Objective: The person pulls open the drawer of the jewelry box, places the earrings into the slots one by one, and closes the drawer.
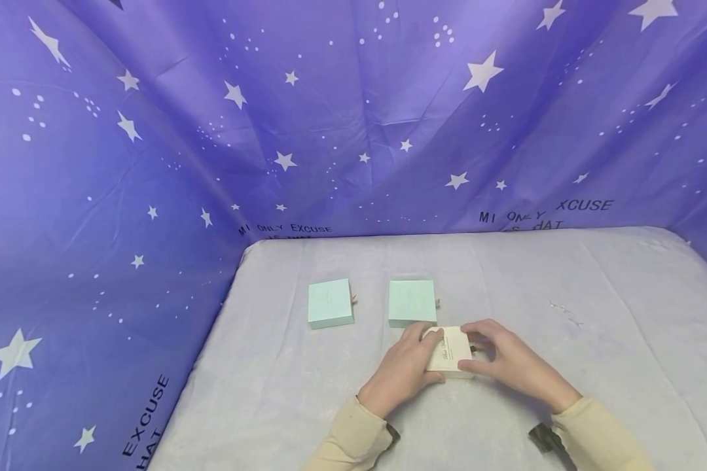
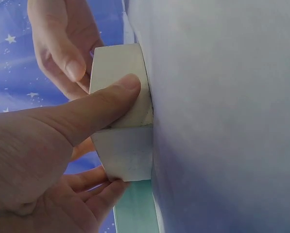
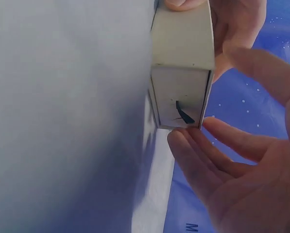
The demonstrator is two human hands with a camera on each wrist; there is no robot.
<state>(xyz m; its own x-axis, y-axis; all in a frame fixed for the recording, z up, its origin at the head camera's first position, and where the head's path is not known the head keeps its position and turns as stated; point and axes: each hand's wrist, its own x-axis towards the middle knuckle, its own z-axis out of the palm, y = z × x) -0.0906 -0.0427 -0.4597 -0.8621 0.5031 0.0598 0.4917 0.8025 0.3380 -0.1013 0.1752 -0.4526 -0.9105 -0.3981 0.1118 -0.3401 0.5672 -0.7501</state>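
Cream box point(image 1: 455, 356) stands on the grey-covered desk point(image 1: 642, 353), with dark printing on its top and a dark ribbon tab point(image 3: 184, 114) at its right end. Left hand point(image 1: 402, 367) grips it — thumb on the near side, fingers at the far one. Right hand point(image 1: 507, 360) is loosely spread at the tab end — fingertips by the far corner, thumb just above the top. Right behind is one mint box point(image 1: 412, 301); second mint box point(image 1: 330, 302) lies farther left.
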